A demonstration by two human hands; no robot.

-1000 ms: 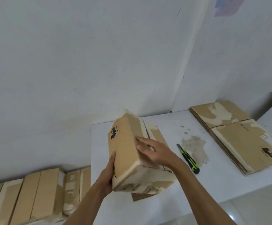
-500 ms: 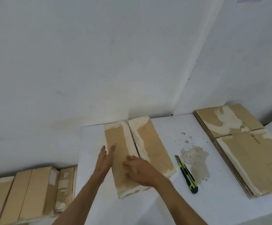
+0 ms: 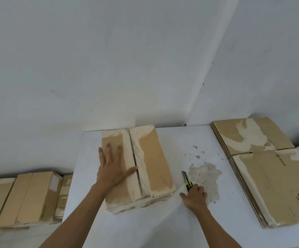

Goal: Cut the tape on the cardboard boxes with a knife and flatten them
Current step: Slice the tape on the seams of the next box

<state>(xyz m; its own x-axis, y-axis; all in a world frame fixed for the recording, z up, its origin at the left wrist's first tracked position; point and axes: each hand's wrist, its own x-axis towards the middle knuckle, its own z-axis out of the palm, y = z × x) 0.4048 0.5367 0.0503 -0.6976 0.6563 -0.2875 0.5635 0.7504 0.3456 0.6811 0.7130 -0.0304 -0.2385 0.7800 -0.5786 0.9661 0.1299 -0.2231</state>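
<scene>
- The right hand (image 3: 195, 196) is low on the white desk (image 3: 163, 226). Its grip curls around the back end of the knife (image 3: 187, 181), and the blade end points away.
- The left hand (image 3: 114, 169) lies flat on the cardboard box (image 3: 152, 161), with its grip spread wide and its thumb by the middle seam.
- The box sits in the middle of the desk, with pale tape on its flaps.
- A stack of flat boxes (image 3: 263, 169) lies on the right side.
- More closed boxes (image 3: 25, 199) sit in a row on the left, lower than the desk.
- A white wall (image 3: 109, 59) is behind.
</scene>
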